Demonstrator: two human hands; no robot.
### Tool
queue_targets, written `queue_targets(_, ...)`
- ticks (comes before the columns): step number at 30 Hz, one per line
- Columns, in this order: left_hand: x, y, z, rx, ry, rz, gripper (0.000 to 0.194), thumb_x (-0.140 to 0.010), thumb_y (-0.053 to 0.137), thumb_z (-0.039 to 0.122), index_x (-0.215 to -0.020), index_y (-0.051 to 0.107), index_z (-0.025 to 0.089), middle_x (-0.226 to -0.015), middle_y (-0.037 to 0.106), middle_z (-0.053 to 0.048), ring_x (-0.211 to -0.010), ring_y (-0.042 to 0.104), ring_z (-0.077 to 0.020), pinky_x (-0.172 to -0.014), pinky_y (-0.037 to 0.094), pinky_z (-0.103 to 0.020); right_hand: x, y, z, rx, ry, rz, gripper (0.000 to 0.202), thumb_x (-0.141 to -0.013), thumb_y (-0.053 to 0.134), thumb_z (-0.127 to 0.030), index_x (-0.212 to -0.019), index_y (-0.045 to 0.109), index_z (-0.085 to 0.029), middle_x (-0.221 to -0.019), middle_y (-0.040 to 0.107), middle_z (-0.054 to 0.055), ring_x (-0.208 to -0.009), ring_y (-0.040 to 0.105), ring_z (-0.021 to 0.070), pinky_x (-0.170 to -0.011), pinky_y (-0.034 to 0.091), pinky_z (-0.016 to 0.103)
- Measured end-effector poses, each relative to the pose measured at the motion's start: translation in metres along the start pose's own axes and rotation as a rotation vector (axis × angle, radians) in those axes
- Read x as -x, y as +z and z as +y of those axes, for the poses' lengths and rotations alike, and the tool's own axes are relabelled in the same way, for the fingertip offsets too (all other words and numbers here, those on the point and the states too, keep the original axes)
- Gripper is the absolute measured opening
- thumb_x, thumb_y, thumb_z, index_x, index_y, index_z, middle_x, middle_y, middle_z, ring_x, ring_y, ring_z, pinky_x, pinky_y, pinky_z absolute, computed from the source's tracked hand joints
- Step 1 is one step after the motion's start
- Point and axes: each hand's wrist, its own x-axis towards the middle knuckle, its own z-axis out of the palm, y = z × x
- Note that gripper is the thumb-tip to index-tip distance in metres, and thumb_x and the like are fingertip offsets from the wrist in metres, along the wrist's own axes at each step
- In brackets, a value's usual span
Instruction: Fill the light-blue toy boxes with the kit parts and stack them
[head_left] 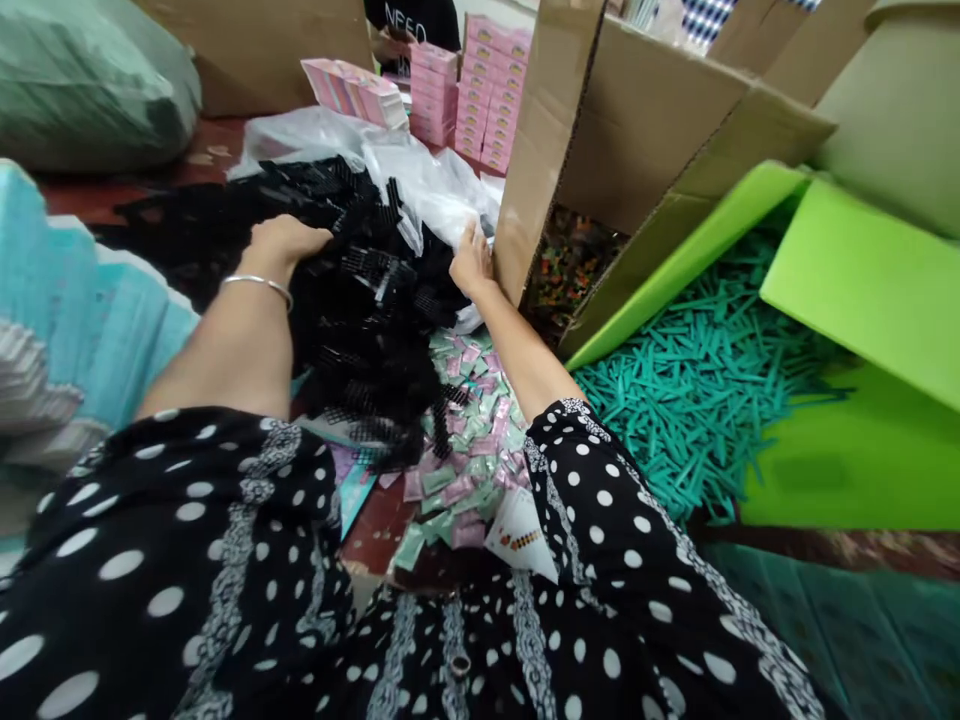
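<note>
A large heap of small black comb-like pieces covers the middle of the table, partly on a white plastic bag. My left hand, below which a silver bangle circles the wrist, rests at the left part of the heap. Its thumb points right, while the other fingers are hidden. At the heap's right side my right hand has its fingers closed on the edge of the white plastic bag, close beside a cardboard box. Pink and green small packets lie in front of the heap.
Teal slender pieces fill a lime-green box at right. Blue-and-white packs are stacked at left, with a green sack behind. Pink boxes stand at the back, near a person in a black shirt.
</note>
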Motion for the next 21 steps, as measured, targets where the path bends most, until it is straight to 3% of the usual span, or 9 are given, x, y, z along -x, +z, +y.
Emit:
queue_targets(2, -0.001, 0.008, -0.01, 0.014, -0.296, 0.14, 0.086, -0.105, 0.05, 0.073, -0.081, 0.07, -0.007, -0.075, 0.074, -0.004, -0.139, 0.062, -0.0264, -0.101, 0.029, -0.044, 0.014, -0.009, 0.002, -0.011, -0.05, 0.003, 0.082, -0.103, 0.043, -0.001, -0.18, 0.014, 0.006, -0.176, 0.04, 0.031, -0.17, 0.04, 0.0337, -0.137, 0.036, 0.043)
queue_targets(4, 0.001, 0.016, -0.016, 0.012, -0.461, 0.212, 0.084, -0.099, 0.058, 0.068, -0.113, 0.071, -0.014, -0.115, 0.084, -0.01, -0.139, 0.055, -0.0182, -0.107, 0.033, -0.036, 0.028, -0.019, 0.006, -0.039, -0.107, 0.006, 0.081, -0.102, 0.042, -0.001, -0.179, 0.018, 0.005, -0.177, 0.041, 0.03, -0.169, 0.041, 0.0339, -0.138, 0.037, 0.046)
queue_targets(5, 0.004, 0.019, -0.015, 0.004, -0.47, 0.205, 0.088, -0.098, 0.061, 0.064, -0.128, 0.066, -0.018, -0.138, 0.079, -0.016, -0.139, 0.051, -0.0167, -0.111, 0.034, -0.034, 0.036, -0.025, 0.009, -0.054, -0.138, 0.011, 0.08, -0.102, 0.042, -0.002, -0.179, 0.021, 0.004, -0.177, 0.042, 0.029, -0.168, 0.043, 0.0341, -0.138, 0.038, 0.047)
queue_targets(8, 0.021, 0.03, 0.001, -0.003, -0.438, 0.133, 0.093, -0.097, 0.065, 0.058, -0.147, 0.055, -0.02, -0.17, 0.056, -0.026, -0.139, 0.046, -0.0161, -0.119, 0.034, -0.033, 0.064, -0.052, 0.023, -0.088, -0.23, 0.035, 0.078, -0.104, 0.047, -0.008, -0.178, 0.027, -0.001, -0.175, 0.046, 0.027, -0.165, 0.048, 0.0343, -0.139, 0.037, 0.048)
queue_targets(11, 0.05, 0.046, 0.029, -0.032, -0.36, 0.102, 0.083, -0.1, 0.066, 0.053, -0.15, 0.059, -0.012, -0.181, 0.042, -0.024, -0.142, 0.044, -0.0165, -0.126, 0.031, -0.032, 0.103, -0.085, 0.043, -0.107, -0.293, 0.032, 0.078, -0.105, 0.051, -0.012, -0.178, 0.026, -0.001, -0.175, 0.047, 0.027, -0.162, 0.051, 0.0353, -0.139, 0.038, 0.049)
queue_targets(15, 0.092, 0.067, 0.063, -0.118, -0.188, 0.087, 0.077, -0.108, 0.061, 0.048, -0.154, 0.054, -0.014, -0.189, 0.019, -0.027, -0.159, 0.034, -0.0209, -0.135, 0.02, -0.035, 0.168, -0.118, 0.075, -0.088, -0.339, -0.005, 0.076, -0.111, 0.051, -0.022, -0.178, 0.022, -0.004, -0.173, 0.048, 0.026, -0.16, 0.054, 0.0365, -0.14, 0.038, 0.053)
queue_targets(18, 0.111, 0.065, 0.078, -0.099, -0.125, 0.1, 0.068, -0.11, 0.062, 0.041, -0.158, 0.054, -0.006, -0.194, -0.001, -0.019, -0.17, 0.018, -0.0225, -0.141, 0.009, -0.041, 0.22, -0.131, 0.102, -0.105, -0.403, -0.047, 0.074, -0.111, 0.053, -0.026, -0.179, 0.027, -0.01, -0.172, 0.051, 0.022, -0.16, 0.055, 0.037, -0.14, 0.037, 0.059)
queue_targets(21, 0.126, 0.047, 0.087, -0.076, -0.095, 0.148, 0.06, -0.11, 0.063, 0.034, -0.161, 0.055, 0.003, -0.194, -0.018, -0.007, -0.175, 0.003, -0.0225, -0.143, -0.001, -0.046, 0.276, -0.14, 0.131, -0.175, -0.46, -0.072, 0.074, -0.107, 0.055, -0.024, -0.178, 0.035, -0.012, -0.173, 0.051, 0.02, -0.159, 0.056, 0.0371, -0.138, 0.041, 0.063)
